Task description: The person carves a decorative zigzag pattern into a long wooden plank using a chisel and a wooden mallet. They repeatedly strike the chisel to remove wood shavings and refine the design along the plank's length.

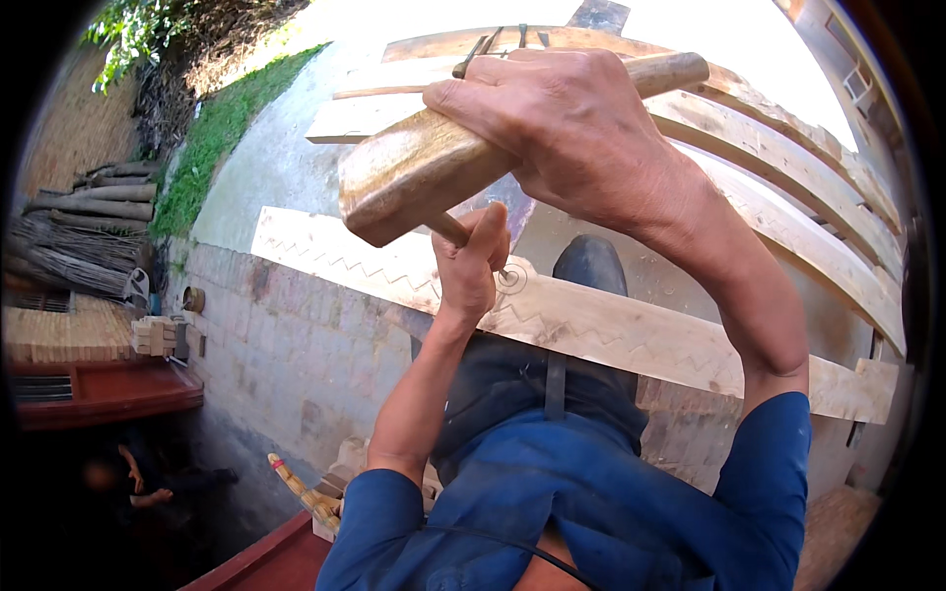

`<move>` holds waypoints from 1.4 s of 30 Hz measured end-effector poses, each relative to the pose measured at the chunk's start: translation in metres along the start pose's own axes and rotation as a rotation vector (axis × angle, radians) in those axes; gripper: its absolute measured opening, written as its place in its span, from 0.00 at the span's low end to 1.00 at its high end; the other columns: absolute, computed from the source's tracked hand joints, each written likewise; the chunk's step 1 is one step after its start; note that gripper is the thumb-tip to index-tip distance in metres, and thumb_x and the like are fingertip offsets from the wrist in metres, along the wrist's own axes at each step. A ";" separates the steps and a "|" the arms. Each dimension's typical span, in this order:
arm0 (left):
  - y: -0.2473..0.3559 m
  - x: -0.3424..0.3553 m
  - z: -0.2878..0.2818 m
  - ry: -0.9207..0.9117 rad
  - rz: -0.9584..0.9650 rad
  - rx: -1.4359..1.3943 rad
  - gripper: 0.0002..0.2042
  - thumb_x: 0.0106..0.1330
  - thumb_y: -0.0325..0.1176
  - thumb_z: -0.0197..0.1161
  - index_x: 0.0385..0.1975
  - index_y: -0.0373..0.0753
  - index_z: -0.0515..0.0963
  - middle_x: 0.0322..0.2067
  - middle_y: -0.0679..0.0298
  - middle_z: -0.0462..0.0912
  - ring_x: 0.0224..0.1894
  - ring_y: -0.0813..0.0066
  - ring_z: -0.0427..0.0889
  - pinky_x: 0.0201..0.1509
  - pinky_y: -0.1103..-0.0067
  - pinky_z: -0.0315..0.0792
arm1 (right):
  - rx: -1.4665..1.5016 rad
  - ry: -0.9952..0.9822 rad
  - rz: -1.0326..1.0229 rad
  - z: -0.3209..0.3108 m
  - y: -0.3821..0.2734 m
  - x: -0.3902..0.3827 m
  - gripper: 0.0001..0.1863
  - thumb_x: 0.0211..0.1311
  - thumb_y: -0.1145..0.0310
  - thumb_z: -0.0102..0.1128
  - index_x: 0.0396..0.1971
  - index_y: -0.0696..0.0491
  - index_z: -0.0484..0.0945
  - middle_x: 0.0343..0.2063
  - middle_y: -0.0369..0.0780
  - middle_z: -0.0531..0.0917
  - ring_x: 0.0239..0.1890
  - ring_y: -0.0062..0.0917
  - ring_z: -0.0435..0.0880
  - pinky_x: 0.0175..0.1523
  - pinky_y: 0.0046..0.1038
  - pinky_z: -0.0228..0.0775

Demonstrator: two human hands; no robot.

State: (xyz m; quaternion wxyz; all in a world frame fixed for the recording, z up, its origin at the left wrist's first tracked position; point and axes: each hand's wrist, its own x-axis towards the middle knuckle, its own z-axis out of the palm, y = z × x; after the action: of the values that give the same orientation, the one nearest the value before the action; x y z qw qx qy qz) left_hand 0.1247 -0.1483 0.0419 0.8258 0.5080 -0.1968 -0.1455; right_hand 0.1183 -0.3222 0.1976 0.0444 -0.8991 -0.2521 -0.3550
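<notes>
My right hand (581, 128) is wrapped round a wooden mallet (419, 172), whose handle end sticks out to the right past my fist. Below the mallet head, my left hand (468, 266) grips a chisel (449, 229) by its wooden handle. The mallet head overlaps the chisel's top in this view, so I cannot tell whether they touch. The chisel's tip meets a long pale plank (601, 330) beside a drawn double circle. Zigzag lines are marked along the plank, which lies across in front of my legs.
Several long boards (778, 167) lie beyond the plank to the right. Dark metal tools (483, 49) rest on the far boards. Logs (99, 197) and bundled sticks are piled at the left. A person (138, 478) is at the lower left, near a red wooden edge (108, 389).
</notes>
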 end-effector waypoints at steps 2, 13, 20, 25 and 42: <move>0.004 -0.006 0.014 0.139 0.030 0.035 0.29 0.81 0.43 0.64 0.16 0.47 0.58 0.15 0.76 0.54 0.17 0.85 0.50 0.21 0.78 0.44 | 0.085 -0.020 0.125 0.000 -0.001 -0.009 0.26 0.57 0.71 0.77 0.57 0.46 0.84 0.40 0.41 0.91 0.41 0.37 0.93 0.47 0.37 0.87; 0.001 0.008 -0.014 -0.358 -0.080 -0.085 0.32 0.81 0.47 0.63 0.13 0.44 0.58 0.13 0.72 0.56 0.16 0.81 0.49 0.21 0.75 0.42 | 0.498 0.259 0.241 -0.009 0.000 -0.004 0.21 0.54 0.72 0.73 0.50 0.46 0.85 0.31 0.40 0.90 0.35 0.38 0.93 0.39 0.39 0.85; 0.001 0.008 -0.003 -0.119 -0.098 -0.002 0.28 0.82 0.43 0.63 0.15 0.46 0.62 0.14 0.76 0.55 0.16 0.85 0.51 0.21 0.78 0.44 | -0.010 0.017 0.003 -0.003 -0.006 -0.012 0.09 0.61 0.71 0.71 0.40 0.49 0.82 0.30 0.39 0.88 0.37 0.34 0.93 0.38 0.35 0.85; -0.002 -0.002 0.024 0.262 0.018 0.073 0.28 0.82 0.44 0.64 0.16 0.46 0.62 0.14 0.77 0.54 0.16 0.86 0.50 0.20 0.78 0.43 | 0.027 0.027 0.088 0.003 -0.005 -0.023 0.12 0.60 0.70 0.72 0.44 0.47 0.83 0.30 0.39 0.88 0.37 0.35 0.93 0.38 0.35 0.84; 0.049 0.001 -0.015 0.010 -0.061 -0.216 0.29 0.85 0.46 0.56 0.17 0.47 0.58 0.16 0.75 0.54 0.16 0.84 0.49 0.20 0.79 0.44 | 0.213 -0.202 0.709 -0.034 0.004 -0.104 0.32 0.54 0.74 0.79 0.62 0.50 0.83 0.51 0.46 0.91 0.52 0.40 0.92 0.58 0.35 0.82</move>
State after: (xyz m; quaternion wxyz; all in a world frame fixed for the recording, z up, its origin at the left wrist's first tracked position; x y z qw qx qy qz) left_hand 0.1346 -0.1160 0.0797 0.8720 0.4225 -0.1601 -0.1885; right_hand 0.0352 -0.3784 0.1546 0.2326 -0.9513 0.0358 -0.1990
